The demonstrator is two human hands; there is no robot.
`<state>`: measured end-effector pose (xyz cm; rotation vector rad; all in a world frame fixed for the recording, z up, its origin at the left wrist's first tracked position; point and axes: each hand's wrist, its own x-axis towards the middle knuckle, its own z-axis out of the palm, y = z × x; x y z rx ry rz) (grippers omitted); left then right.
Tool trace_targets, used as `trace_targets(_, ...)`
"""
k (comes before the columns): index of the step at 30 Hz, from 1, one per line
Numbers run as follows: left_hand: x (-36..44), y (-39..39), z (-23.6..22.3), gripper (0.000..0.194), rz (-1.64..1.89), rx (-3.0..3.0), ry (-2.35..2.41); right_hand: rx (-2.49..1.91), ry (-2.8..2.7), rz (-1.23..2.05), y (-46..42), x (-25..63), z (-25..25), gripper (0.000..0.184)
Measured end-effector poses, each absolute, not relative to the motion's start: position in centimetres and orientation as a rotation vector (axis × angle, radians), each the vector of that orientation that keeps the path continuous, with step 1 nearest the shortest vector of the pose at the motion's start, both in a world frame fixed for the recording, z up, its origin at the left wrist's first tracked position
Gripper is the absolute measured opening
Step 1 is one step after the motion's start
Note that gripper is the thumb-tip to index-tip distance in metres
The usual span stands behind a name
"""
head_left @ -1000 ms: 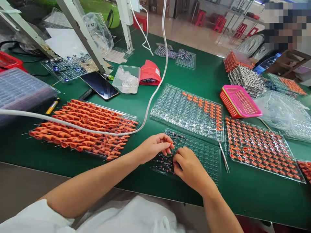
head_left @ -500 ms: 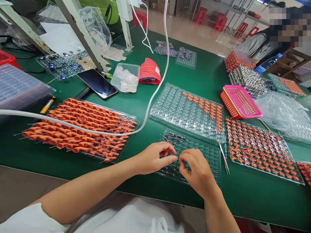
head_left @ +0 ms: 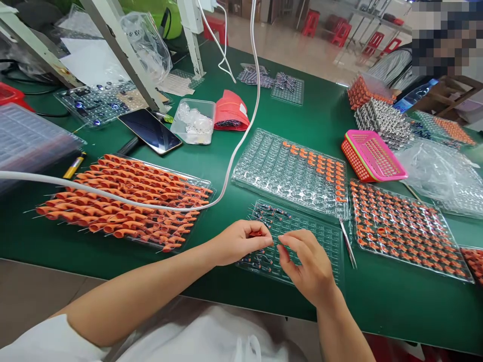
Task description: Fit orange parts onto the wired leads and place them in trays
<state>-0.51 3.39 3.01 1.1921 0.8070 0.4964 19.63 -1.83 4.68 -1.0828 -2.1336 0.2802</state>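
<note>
My left hand (head_left: 241, 243) is closed in a pinch above the clear tray (head_left: 320, 241) with small compartments. A bit of a small orange-red piece (head_left: 256, 233) shows inside its curled fingers; the rest is hidden. Just to the right, my right hand (head_left: 306, 261) holds thumb and forefinger almost together, facing the left fingertips across a narrow gap. Whatever it pinches is too small to make out. Dark, thin-wired components (head_left: 269, 213) lie at the tray's left side, partly behind my left hand.
Orange hollow parts with wires fill a tray (head_left: 124, 201) at left, crossed by a white cable (head_left: 169, 206). Behind my hands lies a partly filled clear tray (head_left: 279, 166). Tweezers (head_left: 347, 244), another orange-filled tray (head_left: 407, 231) and a pink basket (head_left: 381, 156) are at right.
My right thumb and forefinger have shifted slightly and drawn a little away from my left fingertips. More orange-red shows in my left hand. The view has moved a little.
</note>
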Motion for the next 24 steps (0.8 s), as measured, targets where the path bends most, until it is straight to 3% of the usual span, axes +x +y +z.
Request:
trace_targets(17,0.2,2.8,3.7,0.027,0.608,1.028,0.8,-1.154,-1.958,0.274,-2.1,18.9,4.3,0.028)
trace_targets(24,-0.2,2.2,4.5,0.017,0.75,1.24,0.853,-1.301,-1.766,0.523,-2.4,18.7,4.8,0.012)
